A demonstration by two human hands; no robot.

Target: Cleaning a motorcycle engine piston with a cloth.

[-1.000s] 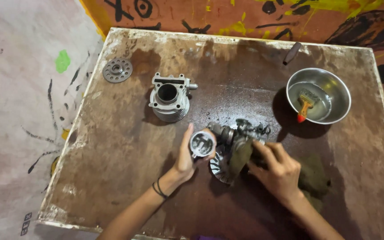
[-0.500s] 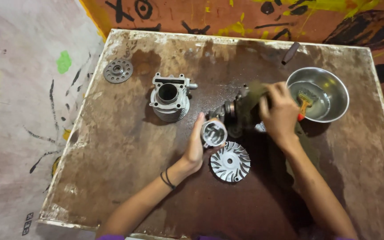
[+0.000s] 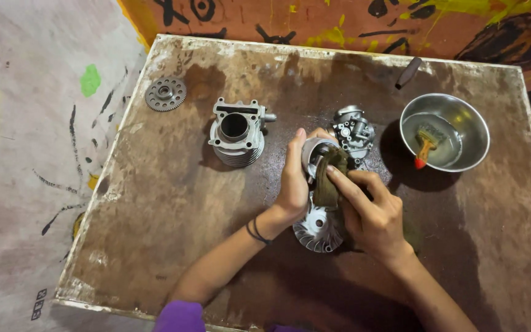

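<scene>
Piston [image 3: 316,149] — between left-hand fingers [image 3: 297,161]

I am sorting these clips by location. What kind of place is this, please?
Probably a small engine repair workshop. A stained wooden table holds a finned engine cylinder, a carburettor, a toothed gear and a metal bowl with a brush in liquid.

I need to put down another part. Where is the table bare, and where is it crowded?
Bare: the near-left table below the finned cylinder, and the near-right below the metal bowl. Crowded: the middle, where both hands, carburettor and fan disc cluster.
</scene>
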